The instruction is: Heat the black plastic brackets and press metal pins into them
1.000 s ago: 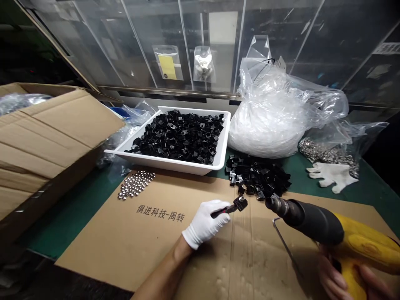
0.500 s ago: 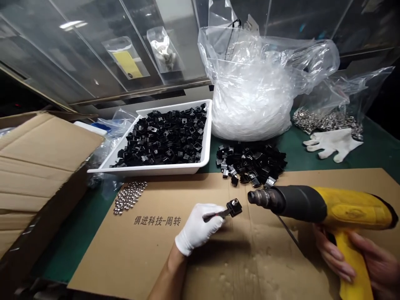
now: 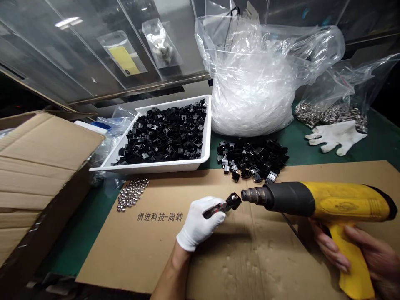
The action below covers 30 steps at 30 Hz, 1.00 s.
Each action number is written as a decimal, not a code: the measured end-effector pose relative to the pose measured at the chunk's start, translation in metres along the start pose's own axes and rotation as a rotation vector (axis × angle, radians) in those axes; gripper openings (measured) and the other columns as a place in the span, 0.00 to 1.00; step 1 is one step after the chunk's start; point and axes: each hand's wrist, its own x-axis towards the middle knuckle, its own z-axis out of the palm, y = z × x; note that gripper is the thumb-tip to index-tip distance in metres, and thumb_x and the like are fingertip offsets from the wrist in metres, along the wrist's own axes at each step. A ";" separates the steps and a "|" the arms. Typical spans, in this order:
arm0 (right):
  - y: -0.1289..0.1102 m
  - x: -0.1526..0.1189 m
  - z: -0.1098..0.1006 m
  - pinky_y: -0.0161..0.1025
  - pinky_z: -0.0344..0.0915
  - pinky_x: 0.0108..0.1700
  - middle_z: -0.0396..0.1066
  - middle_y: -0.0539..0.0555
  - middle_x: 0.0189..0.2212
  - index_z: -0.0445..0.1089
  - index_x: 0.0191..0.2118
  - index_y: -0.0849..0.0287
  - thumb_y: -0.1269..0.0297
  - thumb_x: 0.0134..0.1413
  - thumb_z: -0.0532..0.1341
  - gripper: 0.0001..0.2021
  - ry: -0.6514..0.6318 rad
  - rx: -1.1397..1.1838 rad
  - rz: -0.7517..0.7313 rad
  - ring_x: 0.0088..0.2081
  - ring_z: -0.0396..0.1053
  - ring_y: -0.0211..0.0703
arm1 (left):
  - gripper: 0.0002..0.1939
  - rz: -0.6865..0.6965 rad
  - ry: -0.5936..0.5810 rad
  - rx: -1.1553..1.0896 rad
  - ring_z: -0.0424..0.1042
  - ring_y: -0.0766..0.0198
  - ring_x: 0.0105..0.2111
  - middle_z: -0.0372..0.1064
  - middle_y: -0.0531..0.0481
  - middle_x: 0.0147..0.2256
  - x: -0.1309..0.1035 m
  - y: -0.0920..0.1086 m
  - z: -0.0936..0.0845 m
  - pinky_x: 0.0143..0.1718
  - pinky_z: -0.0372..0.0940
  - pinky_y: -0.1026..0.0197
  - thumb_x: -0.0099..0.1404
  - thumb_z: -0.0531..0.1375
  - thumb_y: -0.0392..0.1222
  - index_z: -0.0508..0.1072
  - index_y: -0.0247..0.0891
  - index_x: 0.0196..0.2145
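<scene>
My left hand (image 3: 200, 223), in a white glove, is closed around a small pair of pliers (image 3: 215, 210) with dark, partly red handles. At the pliers' tip is a small black plastic part (image 3: 233, 201) with a shiny metal piece on its top. My bare right hand (image 3: 353, 250) grips the yellow handle of a heat gun (image 3: 340, 202). The gun lies level, its stepped metal nozzle (image 3: 256, 196) pointing left, close to the black part with a narrow gap between. Both are held above the cardboard sheet (image 3: 131, 250).
A white tray (image 3: 206, 137) full of black parts stands behind, beside a loose pile of black parts (image 3: 250, 160). Small metal pieces (image 3: 133, 193) lie at left. Further back are a large plastic bag (image 3: 253, 91), bagged metal hardware (image 3: 331, 112) and a white glove (image 3: 337, 137). A carton (image 3: 43, 158) stands left.
The heat gun has moved left, bringing its nozzle nearer to the black part. The pliers and part have tilted and risen slightly. The camera view has shifted a little.
</scene>
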 end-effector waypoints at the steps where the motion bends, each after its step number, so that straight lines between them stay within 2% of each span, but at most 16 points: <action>1: 0.000 0.000 0.000 0.34 0.69 0.26 0.71 0.58 0.30 0.79 0.46 0.60 0.48 0.59 0.65 0.20 -0.045 0.037 0.002 0.23 0.67 0.37 | 0.18 0.005 0.000 -0.002 0.72 0.59 0.31 0.75 0.46 0.32 0.000 0.000 0.001 0.36 0.64 0.59 0.69 0.59 0.56 0.80 0.38 0.38; 3: -0.001 0.000 -0.001 0.33 0.70 0.28 0.72 0.58 0.31 0.78 0.49 0.61 0.50 0.61 0.64 0.20 -0.102 0.091 0.000 0.24 0.69 0.37 | 0.16 0.017 0.005 -0.003 0.72 0.59 0.32 0.75 0.47 0.33 0.000 0.000 0.003 0.37 0.64 0.59 0.68 0.61 0.54 0.79 0.39 0.39; 6: -0.001 0.000 -0.002 0.34 0.71 0.29 0.73 0.59 0.33 0.77 0.53 0.61 0.52 0.62 0.63 0.21 -0.122 0.107 0.001 0.26 0.70 0.39 | 0.14 0.033 0.016 0.007 0.73 0.60 0.33 0.76 0.48 0.34 -0.001 -0.002 0.005 0.38 0.65 0.59 0.67 0.63 0.53 0.79 0.39 0.39; 13: -0.006 -0.002 0.002 0.34 0.72 0.29 0.73 0.60 0.32 0.78 0.51 0.59 0.53 0.61 0.64 0.18 -0.047 0.081 0.046 0.26 0.70 0.40 | 0.13 0.056 0.063 0.080 0.76 0.58 0.37 0.78 0.47 0.38 -0.001 -0.008 0.004 0.42 0.67 0.58 0.66 0.66 0.52 0.79 0.40 0.42; 20: -0.013 0.000 0.011 0.35 0.72 0.28 0.71 0.61 0.31 0.80 0.49 0.58 0.56 0.59 0.63 0.17 -0.029 0.023 0.057 0.25 0.71 0.41 | 0.13 0.070 0.109 0.162 0.76 0.58 0.36 0.78 0.47 0.38 0.000 -0.011 0.002 0.42 0.68 0.58 0.65 0.66 0.49 0.79 0.40 0.43; 30: -0.014 0.001 0.008 0.36 0.72 0.27 0.70 0.60 0.30 0.79 0.50 0.55 0.54 0.57 0.64 0.18 -0.015 -0.011 0.079 0.23 0.69 0.41 | 0.13 0.059 0.127 0.190 0.76 0.59 0.37 0.78 0.48 0.37 0.000 -0.011 0.001 0.43 0.69 0.57 0.65 0.67 0.49 0.79 0.39 0.43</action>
